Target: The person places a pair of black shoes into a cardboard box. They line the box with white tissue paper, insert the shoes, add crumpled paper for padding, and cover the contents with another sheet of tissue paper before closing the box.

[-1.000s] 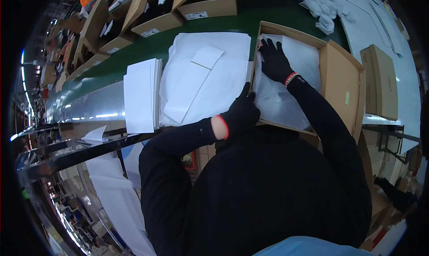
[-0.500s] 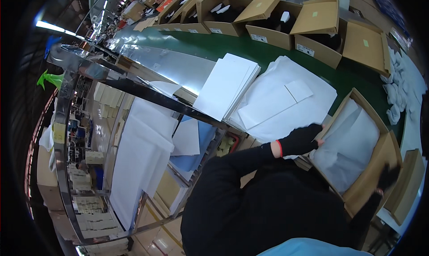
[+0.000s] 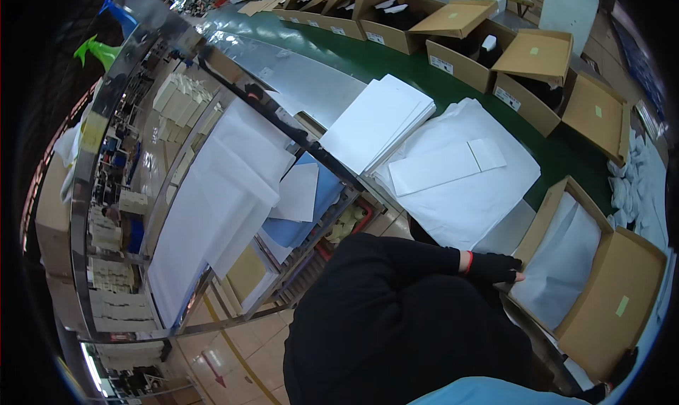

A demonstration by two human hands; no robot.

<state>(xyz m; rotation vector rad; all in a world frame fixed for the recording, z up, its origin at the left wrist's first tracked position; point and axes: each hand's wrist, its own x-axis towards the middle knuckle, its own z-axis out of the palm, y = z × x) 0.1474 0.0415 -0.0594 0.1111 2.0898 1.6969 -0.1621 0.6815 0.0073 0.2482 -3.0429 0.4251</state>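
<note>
In front of me at the right stands an open cardboard box [image 3: 532, 241] with white tissue paper [image 3: 559, 263] lying over whatever is inside. My left hand [image 3: 497, 268], in a black fingertip-less glove with a red band at the wrist, grips the box's left wall, its fingertips at the rim. The brown lid [image 3: 614, 307], bearing a small yellow-green sticker, is laid back to the right. Beside the lid's near corner is my right hand [image 3: 621, 374], dark-gloved and partly lost at the picture's rim, so its fingers cannot be made out.
White paper sheets [image 3: 460, 200] and a neat white stack [image 3: 375, 122] lie left of the box. Several open cardboard boxes [image 3: 460, 69] line the green belt [image 3: 332, 65] beyond. Small white bundles [image 3: 629, 186] sit at the far right. A metal-framed rack [image 3: 269, 115] holds paper at left.
The lid has swung farther out to the right and lies flatter. My right hand has moved down toward its near corner. My left hand stays at the box's left wall; the view has shifted.
</note>
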